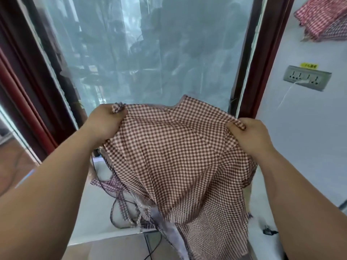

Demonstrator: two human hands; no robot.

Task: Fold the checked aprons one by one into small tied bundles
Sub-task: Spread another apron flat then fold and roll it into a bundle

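A brown-and-white checked apron (174, 151) hangs spread in the air in front of me, held up by its top edge. My left hand (105, 124) grips its upper left corner, with a bunched bit of cloth poking out above the fingers. My right hand (249, 134) pinches the upper right edge. The apron's lower part drapes down over the white ledge (93, 212). A purple checked apron (110, 184) with loose ties lies on the ledge, partly hidden behind the held one.
A frosted window (150, 53) in a dark red frame (262, 59) stands straight ahead. Red checked aprons (326, 17) are stacked at the top right. A wall socket strip (308, 77) sits on the white wall. A black cable (120, 203) and a plug (268, 231) lie on the ledge.
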